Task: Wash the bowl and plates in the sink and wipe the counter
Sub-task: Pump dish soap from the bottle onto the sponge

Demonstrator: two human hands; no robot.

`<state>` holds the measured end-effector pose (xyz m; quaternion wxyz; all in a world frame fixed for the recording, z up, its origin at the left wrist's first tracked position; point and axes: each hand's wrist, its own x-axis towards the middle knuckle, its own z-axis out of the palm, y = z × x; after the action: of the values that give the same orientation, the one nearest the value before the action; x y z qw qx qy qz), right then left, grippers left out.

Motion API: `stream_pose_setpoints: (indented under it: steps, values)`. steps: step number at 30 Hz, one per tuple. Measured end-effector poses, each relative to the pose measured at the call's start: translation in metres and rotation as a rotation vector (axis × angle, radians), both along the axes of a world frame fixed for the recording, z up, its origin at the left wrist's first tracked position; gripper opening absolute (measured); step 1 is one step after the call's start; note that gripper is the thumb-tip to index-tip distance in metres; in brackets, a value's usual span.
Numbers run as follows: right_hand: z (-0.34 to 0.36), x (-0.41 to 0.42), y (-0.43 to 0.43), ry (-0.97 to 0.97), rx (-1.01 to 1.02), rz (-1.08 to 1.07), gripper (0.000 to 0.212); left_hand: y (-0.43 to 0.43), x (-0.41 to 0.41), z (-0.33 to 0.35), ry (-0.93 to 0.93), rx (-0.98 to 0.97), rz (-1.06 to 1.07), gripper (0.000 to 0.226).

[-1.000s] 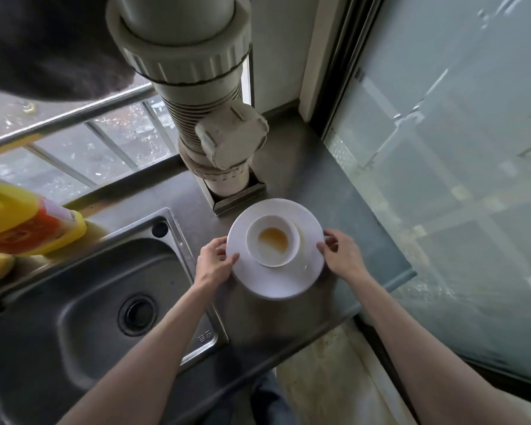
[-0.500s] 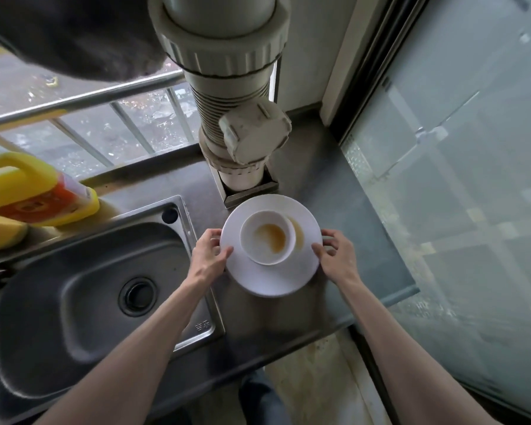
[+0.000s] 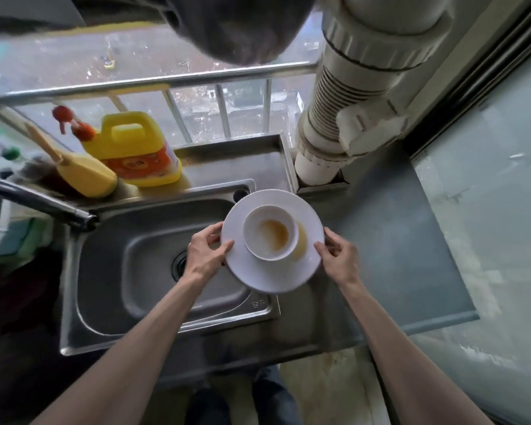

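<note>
View: head camera, looking down.
Plate: white, held over the right rim of the sink, part above the basin and part above the grey bench.
Bowl: white, upright in the middle of the plate, with a brown smear inside. A brownish stain lies on the plate just right of it.
Left grip: thumb on the rim, fingers curled at the edge, clamped on the plate's left side.
Right grip: clamped on the plate's right side.
Behind the sink: a yellow bottle beside a yellow brush.
Tap: reaches in from the left.
</note>
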<state>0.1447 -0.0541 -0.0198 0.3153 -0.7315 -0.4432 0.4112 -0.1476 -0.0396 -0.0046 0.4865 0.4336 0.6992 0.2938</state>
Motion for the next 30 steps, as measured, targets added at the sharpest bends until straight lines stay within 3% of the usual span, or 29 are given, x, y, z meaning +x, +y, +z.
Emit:
stream_pose_setpoints:
  steps: [10,16,22,30]
  values:
    - [-0.018,-0.132,0.001,0.053,-0.026,0.189,0.049,-0.054,-0.13,-0.003,0.036,-0.047,0.199,0.045]
    - [-0.031,-0.192,0.002,0.091,-0.053,0.295,0.029,-0.074,-0.186,-0.022,0.087,-0.093,0.225,0.048]
    - [-0.053,-0.229,0.009,0.086,-0.075,0.313,0.033,-0.074,-0.218,-0.064,0.126,-0.167,0.248,0.048]
    - [-0.09,-0.246,0.022,0.007,-0.157,0.287,0.042,-0.056,-0.223,-0.107,0.12,-0.294,0.238,0.067]
